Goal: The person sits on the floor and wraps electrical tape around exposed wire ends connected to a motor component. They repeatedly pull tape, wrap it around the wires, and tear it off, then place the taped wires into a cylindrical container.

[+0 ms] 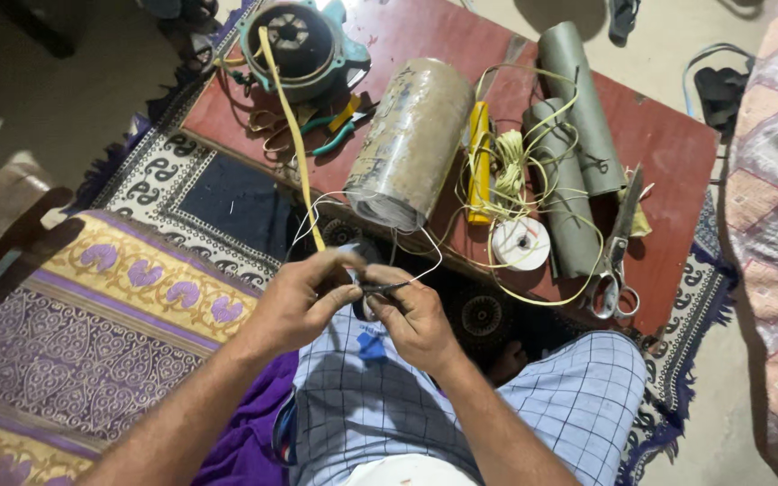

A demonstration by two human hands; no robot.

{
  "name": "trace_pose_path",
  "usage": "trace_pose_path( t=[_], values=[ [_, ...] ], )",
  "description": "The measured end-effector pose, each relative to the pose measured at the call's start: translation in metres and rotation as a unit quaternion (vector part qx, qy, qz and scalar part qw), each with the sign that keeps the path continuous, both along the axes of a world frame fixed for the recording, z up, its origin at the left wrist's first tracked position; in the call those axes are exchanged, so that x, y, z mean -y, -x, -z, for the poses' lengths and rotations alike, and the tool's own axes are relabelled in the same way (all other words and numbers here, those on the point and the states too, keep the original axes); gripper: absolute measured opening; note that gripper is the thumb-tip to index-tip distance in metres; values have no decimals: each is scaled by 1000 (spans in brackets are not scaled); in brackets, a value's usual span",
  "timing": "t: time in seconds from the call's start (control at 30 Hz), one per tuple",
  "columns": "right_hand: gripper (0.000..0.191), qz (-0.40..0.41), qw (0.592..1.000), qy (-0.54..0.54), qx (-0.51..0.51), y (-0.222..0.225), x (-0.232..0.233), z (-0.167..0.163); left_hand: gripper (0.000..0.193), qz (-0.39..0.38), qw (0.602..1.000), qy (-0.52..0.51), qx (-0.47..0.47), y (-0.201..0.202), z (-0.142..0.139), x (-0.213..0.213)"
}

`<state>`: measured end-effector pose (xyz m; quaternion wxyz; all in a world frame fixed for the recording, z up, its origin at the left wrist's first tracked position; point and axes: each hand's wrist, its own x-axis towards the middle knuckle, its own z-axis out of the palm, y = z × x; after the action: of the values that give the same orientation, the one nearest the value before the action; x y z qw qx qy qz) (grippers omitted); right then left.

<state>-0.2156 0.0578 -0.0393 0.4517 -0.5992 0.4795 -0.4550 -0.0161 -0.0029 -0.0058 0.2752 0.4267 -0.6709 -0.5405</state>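
Sitting on patterned rugs, legs in checked cloth, hands meeting just over the lap. Left hand (pixel 303 301) curled nearly closed, thumb and fingertips pinching a yellow strip (pixel 292 126) running up toward the round teal motor housing (pixel 303 45) on the red board (pixel 677 135). Right hand (pixel 416 319) also mostly closed, gripping a thin dark tool (pixel 387 288) pointed at the left fingers, right beside a white wire (pixel 429 261). Up on the board: big shiny foil roll (pixel 411 139), two grey rolled sheets (pixel 578 135), yellow-handled tool (pixel 479 162), tangle of yellowish cord (pixel 511 171), white tape spool (pixel 521 243), scissors (pixel 619 243), green-handled pliers (pixel 335 135) near the housing. Small blue piece (pixel 371 346) lying on the lap.
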Motion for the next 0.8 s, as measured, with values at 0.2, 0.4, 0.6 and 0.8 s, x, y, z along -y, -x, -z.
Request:
trace_pose_path(
  t=[0.2, 0.4, 0.6, 0.8],
  values=[
    [20, -26, 982, -134, 127, -7, -11, 21, 36, 42, 992, 100, 58, -1, 9, -1],
    [25, -3, 919, -281, 277, -18, -25, 26, 22, 117, 969, 204, 70, -8, 19, -2],
    [27, -190, 933, -262, 160, -10, -26, -3, 15, 27, 983, 149, 107, -8, 32, 4],
    [17, -335, 940, -32, 51, 4, -38, -30, 11, 84, 980, 111, 142, -11, 33, 1]
  ],
)
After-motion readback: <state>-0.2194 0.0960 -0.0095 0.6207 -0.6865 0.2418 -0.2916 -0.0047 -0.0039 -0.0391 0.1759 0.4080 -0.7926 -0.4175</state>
